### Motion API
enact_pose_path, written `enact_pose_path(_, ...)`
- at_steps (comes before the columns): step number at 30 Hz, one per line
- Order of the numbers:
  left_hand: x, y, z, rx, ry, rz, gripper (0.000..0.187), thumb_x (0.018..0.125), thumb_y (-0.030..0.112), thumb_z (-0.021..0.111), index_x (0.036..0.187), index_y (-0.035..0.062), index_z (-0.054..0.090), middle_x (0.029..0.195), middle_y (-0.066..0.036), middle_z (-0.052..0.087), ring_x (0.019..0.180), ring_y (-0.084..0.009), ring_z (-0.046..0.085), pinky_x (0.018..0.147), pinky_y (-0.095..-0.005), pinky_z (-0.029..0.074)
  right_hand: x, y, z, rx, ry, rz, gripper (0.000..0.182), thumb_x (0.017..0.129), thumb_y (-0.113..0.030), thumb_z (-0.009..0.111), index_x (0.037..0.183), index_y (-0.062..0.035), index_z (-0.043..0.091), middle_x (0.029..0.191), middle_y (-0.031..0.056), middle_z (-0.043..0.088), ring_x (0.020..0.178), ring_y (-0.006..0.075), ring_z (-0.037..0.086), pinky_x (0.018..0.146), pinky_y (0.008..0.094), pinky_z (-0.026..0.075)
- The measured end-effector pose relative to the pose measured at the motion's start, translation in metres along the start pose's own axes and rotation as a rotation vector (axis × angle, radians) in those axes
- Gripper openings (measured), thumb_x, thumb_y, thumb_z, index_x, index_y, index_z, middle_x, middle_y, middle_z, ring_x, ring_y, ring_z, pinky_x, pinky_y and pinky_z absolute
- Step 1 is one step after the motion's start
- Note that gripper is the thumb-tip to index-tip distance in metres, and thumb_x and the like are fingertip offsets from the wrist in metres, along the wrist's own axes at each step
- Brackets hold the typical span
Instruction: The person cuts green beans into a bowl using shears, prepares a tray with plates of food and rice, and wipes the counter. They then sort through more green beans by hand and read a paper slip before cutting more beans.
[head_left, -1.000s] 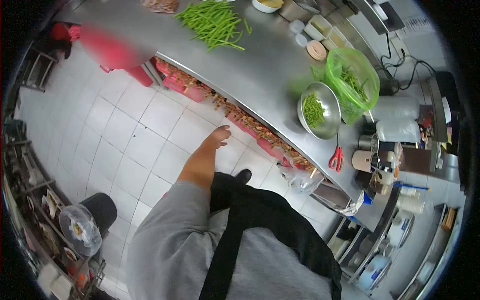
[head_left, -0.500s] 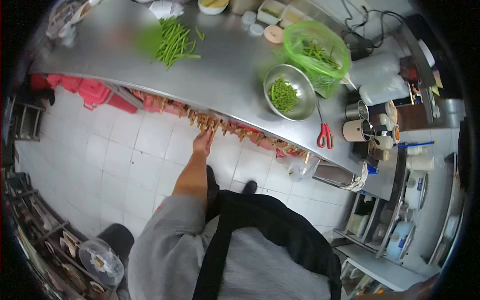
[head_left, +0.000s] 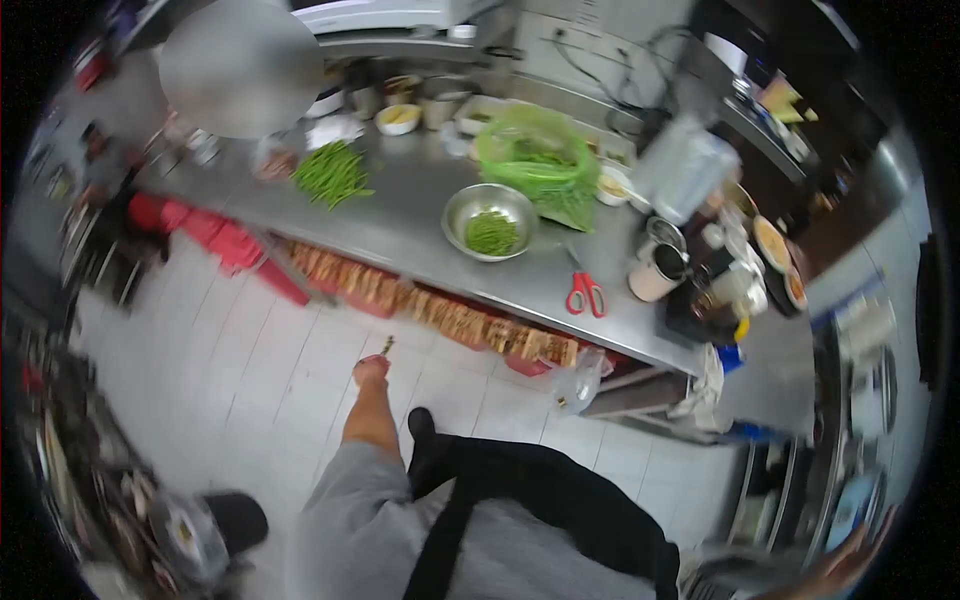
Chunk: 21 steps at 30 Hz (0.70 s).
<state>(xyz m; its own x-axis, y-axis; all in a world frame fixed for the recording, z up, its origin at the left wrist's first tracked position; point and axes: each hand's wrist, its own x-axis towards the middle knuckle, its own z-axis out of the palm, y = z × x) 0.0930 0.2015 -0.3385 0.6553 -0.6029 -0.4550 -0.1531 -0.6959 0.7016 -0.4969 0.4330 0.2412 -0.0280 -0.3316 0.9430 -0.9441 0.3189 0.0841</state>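
My left hand [head_left: 371, 368] reaches out low over the tiled floor, its fingers closed on a small slim wooden piece [head_left: 388, 345] with dark marks, too blurred to name surely. Ahead of it, a long row of small wooden clip-like pieces [head_left: 450, 318] runs along the front of the steel table [head_left: 400, 240], below its edge. My left hand is apart from that row. At the lower right edge of the view my right hand [head_left: 855, 555] shows blurred, fingers stretched out, with nothing visible in it, near the shelves on that side.
On the table are cut green beans [head_left: 332, 175], a steel bowl [head_left: 490, 222] with chopped greens, a green plastic bag [head_left: 540, 165] and red-handled scissors [head_left: 586, 294]. Cups and jars [head_left: 657, 272] crowd the right end. A clear bag [head_left: 580, 382] hangs at the front; a black bin [head_left: 235, 520] stands lower left.
My left hand has drawn back from the row of wooden pieces, now with one small piece in its fingers. The view has tilted up and shifted. My right hand has come into view.
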Motion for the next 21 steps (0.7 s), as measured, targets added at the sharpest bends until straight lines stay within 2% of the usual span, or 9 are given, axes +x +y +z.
enact_pose_path(1, -0.023, -0.004, -0.010, 0.870, -0.102, 0.196, 0.019, 0.076, 0.020, 0.060, 0.085, 0.0029, 0.063, 0.091, -0.014, 0.064, 0.076, -0.0262, 0.064, 0.063, -0.0339, 0.053, 0.003, 0.002, 0.010, 0.188, 0.138, -0.245, 0.040, 0.084, -0.039, 0.056, 0.104, -0.0042, 0.056, 0.111, 0.0131, 0.052, 0.102, 0.0260, 0.050, 0.091, 0.0406, 0.042)
enact_pose_path(3, -0.068, -0.025, 0.015, 0.486, 0.080, -0.194, 0.021, 0.074, 0.027, 0.057, 0.090, 0.0179, 0.068, 0.093, -0.007, 0.065, 0.085, -0.0252, 0.063, 0.070, -0.0338, 0.051, -0.037, 0.036, 0.028, 0.297, -0.004, -0.126, 0.028, 0.084, -0.020, 0.060, 0.100, 0.0020, 0.059, 0.099, 0.0129, 0.061, 0.090, 0.0245, 0.058, 0.081, 0.0351, 0.049)
enact_pose_path(4, -0.070, -0.066, 0.040, 0.716, -0.013, 0.391, 0.017, 0.072, 0.027, 0.060, 0.085, 0.0200, 0.068, 0.087, -0.004, 0.066, 0.080, -0.0211, 0.064, 0.068, -0.0326, 0.051, -0.071, 0.076, 0.045, 0.265, -0.203, -0.045, 0.020, 0.083, -0.011, 0.061, 0.096, 0.0034, 0.061, 0.092, 0.0137, 0.062, 0.084, 0.0235, 0.060, 0.077, 0.0311, 0.049)
enact_pose_path(5, -0.092, -0.078, 0.062, 0.587, -0.146, 0.367, 0.014, 0.067, 0.023, 0.066, 0.081, 0.0197, 0.069, 0.081, -0.001, 0.066, 0.073, -0.0160, 0.063, 0.066, -0.0292, 0.051, -0.083, 0.062, 0.056, 0.509, -0.365, 0.066, 0.012, 0.081, -0.005, 0.062, 0.089, 0.0032, 0.063, 0.082, 0.0129, 0.063, 0.076, 0.0225, 0.060, 0.072, 0.0288, 0.049)
enact_pose_path(6, -0.137, -0.066, 0.073, -0.120, -0.378, 0.206, 0.014, 0.075, 0.011, 0.064, 0.087, 0.0024, 0.063, 0.075, -0.010, 0.063, 0.061, -0.0189, 0.061, 0.057, -0.0315, 0.052, -0.105, 0.072, 0.077, 0.540, -0.574, 0.116, 0.015, 0.083, -0.011, 0.061, 0.090, 0.0022, 0.062, 0.086, 0.0134, 0.061, 0.078, 0.0240, 0.058, 0.073, 0.0316, 0.048)
enact_pose_path(8, -0.238, -0.022, 0.087, -0.449, -0.588, 0.110, 0.010, 0.070, 0.005, 0.065, 0.079, 0.0035, 0.065, 0.071, -0.007, 0.064, 0.055, -0.0141, 0.060, 0.051, -0.0293, 0.050, -0.169, 0.108, 0.148, 0.576, -1.032, 0.195, 0.018, 0.085, -0.005, 0.054, 0.100, 0.0032, 0.058, 0.100, 0.0136, 0.058, 0.092, 0.0212, 0.056, 0.079, 0.0292, 0.044)
enact_pose_path(13, -0.368, 0.098, 0.124, -0.300, -1.096, 0.409, 0.015, 0.074, 0.005, 0.068, 0.086, 0.0024, 0.060, 0.072, -0.006, 0.061, 0.065, -0.0110, 0.059, 0.057, -0.0244, 0.048, -0.163, -0.032, 0.192, 1.131, -1.140, -0.128, 0.020, 0.071, 0.000, 0.061, 0.091, -0.0015, 0.062, 0.088, 0.0137, 0.059, 0.081, 0.0281, 0.058, 0.071, 0.0342, 0.046)
enact_pose_path(17, -0.422, 0.208, 0.143, -0.346, -1.252, 0.540, 0.029, 0.075, 0.005, 0.068, 0.099, 0.0034, 0.051, 0.076, -0.006, 0.059, 0.072, -0.0116, 0.059, 0.061, -0.0245, 0.048, -0.145, -0.065, 0.213, 1.230, -1.359, -0.347, 0.047, 0.068, -0.011, 0.071, 0.112, -0.0048, 0.055, 0.090, 0.0157, 0.060, 0.066, 0.0281, 0.061, 0.060, 0.0350, 0.048)
enact_pose_path(21, -0.450, 0.267, 0.178, -0.443, -1.436, 0.480, 0.050, 0.079, 0.006, 0.064, 0.119, 0.0054, 0.035, 0.093, -0.011, 0.059, 0.086, -0.0152, 0.059, 0.074, -0.0263, 0.048, -0.131, -0.023, 0.245, 1.351, -1.238, -0.099, 0.042, 0.073, -0.006, 0.066, 0.113, -0.0079, 0.053, 0.088, 0.0147, 0.061, 0.071, 0.0292, 0.061, 0.064, 0.0348, 0.049)
